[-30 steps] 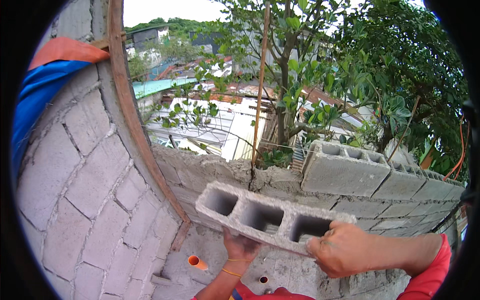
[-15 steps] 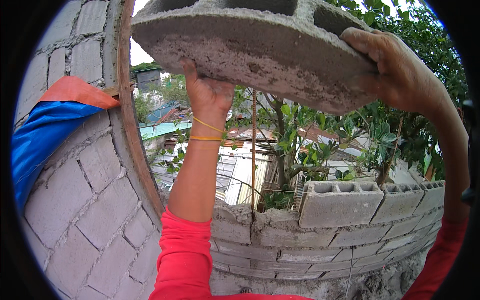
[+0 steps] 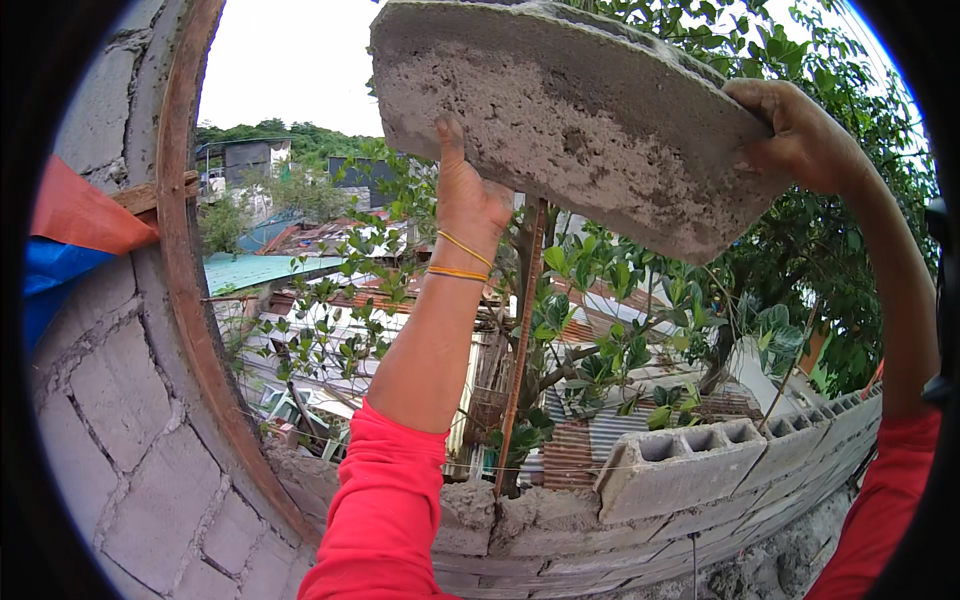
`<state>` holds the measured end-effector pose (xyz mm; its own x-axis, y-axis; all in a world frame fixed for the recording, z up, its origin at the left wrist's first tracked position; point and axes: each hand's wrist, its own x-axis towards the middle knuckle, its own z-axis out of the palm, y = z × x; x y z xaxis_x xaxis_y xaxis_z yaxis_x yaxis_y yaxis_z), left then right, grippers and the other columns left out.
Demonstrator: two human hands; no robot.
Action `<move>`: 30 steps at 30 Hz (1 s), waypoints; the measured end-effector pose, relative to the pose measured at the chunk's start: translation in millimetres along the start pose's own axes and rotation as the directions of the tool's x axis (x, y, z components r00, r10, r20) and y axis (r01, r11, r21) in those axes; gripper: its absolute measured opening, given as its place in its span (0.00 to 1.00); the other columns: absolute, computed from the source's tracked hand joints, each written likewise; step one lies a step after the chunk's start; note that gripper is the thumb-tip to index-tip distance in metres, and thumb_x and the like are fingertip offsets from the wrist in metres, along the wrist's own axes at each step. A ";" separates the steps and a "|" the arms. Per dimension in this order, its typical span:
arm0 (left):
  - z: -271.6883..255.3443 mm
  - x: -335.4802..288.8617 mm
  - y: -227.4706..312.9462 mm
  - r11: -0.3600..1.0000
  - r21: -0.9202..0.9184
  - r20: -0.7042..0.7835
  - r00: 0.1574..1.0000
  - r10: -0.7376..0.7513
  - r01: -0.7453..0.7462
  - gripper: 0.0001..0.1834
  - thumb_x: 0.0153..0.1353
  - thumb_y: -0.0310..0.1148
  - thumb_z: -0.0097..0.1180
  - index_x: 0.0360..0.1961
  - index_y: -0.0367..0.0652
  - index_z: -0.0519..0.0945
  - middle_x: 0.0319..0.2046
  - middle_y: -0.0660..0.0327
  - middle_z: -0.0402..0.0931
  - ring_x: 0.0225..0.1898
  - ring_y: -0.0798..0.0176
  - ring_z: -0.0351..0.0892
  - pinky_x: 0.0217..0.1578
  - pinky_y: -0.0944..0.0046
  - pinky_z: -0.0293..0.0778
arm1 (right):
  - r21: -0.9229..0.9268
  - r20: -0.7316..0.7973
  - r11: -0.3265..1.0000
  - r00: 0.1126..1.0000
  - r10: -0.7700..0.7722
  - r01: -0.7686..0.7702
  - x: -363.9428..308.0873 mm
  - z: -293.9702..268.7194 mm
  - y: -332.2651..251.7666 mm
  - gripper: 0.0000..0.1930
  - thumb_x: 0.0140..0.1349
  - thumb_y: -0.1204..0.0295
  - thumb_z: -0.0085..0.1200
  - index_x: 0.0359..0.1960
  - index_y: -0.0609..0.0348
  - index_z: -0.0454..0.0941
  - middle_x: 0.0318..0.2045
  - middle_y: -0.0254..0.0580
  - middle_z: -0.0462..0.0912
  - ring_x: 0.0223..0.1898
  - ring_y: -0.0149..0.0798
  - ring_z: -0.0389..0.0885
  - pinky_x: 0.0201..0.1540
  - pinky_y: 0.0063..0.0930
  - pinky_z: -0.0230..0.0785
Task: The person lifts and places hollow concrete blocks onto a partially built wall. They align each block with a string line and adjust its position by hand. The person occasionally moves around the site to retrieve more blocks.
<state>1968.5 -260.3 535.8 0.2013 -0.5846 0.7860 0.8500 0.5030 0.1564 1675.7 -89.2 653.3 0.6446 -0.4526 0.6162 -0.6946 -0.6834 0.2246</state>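
A grey hollow concrete block (image 3: 570,125) is held up high in both hands, tilted down toward the right, its rough broad side facing me. My left hand (image 3: 470,190) grips its lower left edge from beneath, thumb up against the face and the other fingers hidden behind. Yellow bands circle that wrist. My right hand (image 3: 805,135) clasps the block's right end, fingers over its upper edge. Just below the block, a rusty steel bar (image 3: 522,350) rises upright from a low block wall (image 3: 580,520).
Hollow blocks (image 3: 690,465) with upward openings form the wall's top course at right. A taut string crosses above the wall. A wooden post (image 3: 180,250) lines the block wall (image 3: 150,430) at left, near an orange and blue tarp (image 3: 85,215). Trees and metal roofs lie beyond.
Both hands still hold the block. In the picture it has shifted right and its top openings have mostly turned out of sight. The whole view has shifted, showing more of the steel bar.
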 end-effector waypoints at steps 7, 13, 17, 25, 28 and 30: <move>-30.9 -45.2 -21.8 0.987 0.041 -0.068 0.985 0.159 -0.156 0.42 0.65 0.60 0.57 0.72 0.47 0.60 0.67 0.54 0.67 0.66 0.45 0.67 0.66 0.37 0.64 | 0.324 0.079 0.946 0.997 0.004 -0.029 -18.3 45.2 46.3 0.25 0.46 0.75 0.61 0.49 0.71 0.80 0.36 0.44 0.87 0.35 0.31 0.85 0.45 0.28 0.78; -45.2 -94.7 -30.7 0.942 0.096 -0.056 0.943 0.328 -0.322 0.39 0.67 0.51 0.56 0.72 0.43 0.61 0.67 0.51 0.66 0.66 0.42 0.68 0.66 0.37 0.66 | 0.526 0.076 0.840 0.975 -0.207 0.138 -30.1 84.4 85.9 0.25 0.45 0.71 0.66 0.47 0.71 0.82 0.34 0.44 0.87 0.32 0.33 0.85 0.40 0.27 0.78; -60.9 -126.0 -31.0 0.945 0.036 -0.133 0.936 0.327 -0.325 0.36 0.67 0.48 0.54 0.72 0.44 0.62 0.67 0.52 0.67 0.66 0.43 0.68 0.66 0.38 0.66 | 0.574 0.136 0.806 0.954 -0.267 0.144 -29.1 99.8 95.5 0.19 0.48 0.73 0.66 0.42 0.71 0.83 0.30 0.40 0.86 0.30 0.30 0.83 0.36 0.25 0.76; -104.1 -173.5 -45.5 0.907 0.136 -0.336 0.843 0.420 -0.398 0.37 0.65 0.48 0.58 0.71 0.47 0.64 0.66 0.55 0.68 0.64 0.45 0.69 0.64 0.39 0.67 | 0.548 0.222 0.826 0.929 -0.294 0.131 -43.8 142.5 79.9 0.16 0.52 0.71 0.68 0.41 0.66 0.82 0.29 0.47 0.86 0.30 0.37 0.86 0.35 0.32 0.76; -119.3 -183.6 -54.8 0.907 0.107 -0.406 0.815 0.414 -0.407 0.37 0.64 0.48 0.59 0.71 0.47 0.65 0.66 0.55 0.69 0.64 0.46 0.69 0.64 0.40 0.67 | 0.409 0.203 0.887 0.926 -0.319 0.216 -47.0 143.0 65.0 0.17 0.53 0.68 0.68 0.42 0.65 0.82 0.27 0.49 0.84 0.29 0.43 0.85 0.34 0.35 0.74; -126.2 -188.6 -58.4 0.911 0.042 -0.417 0.821 0.390 -0.411 0.37 0.64 0.47 0.60 0.71 0.47 0.64 0.66 0.55 0.68 0.65 0.45 0.68 0.64 0.38 0.65 | 0.203 0.161 0.913 0.907 -0.388 0.355 -46.3 142.2 56.8 0.22 0.51 0.59 0.73 0.42 0.63 0.84 0.31 0.43 0.86 0.34 0.44 0.82 0.42 0.34 0.71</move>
<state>1942.3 -259.7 302.9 0.6997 -0.5491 0.4571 0.6707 0.7253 -0.1553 1651.9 -188.5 530.2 0.9061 -0.2377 0.3499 -0.3405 -0.9006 0.2700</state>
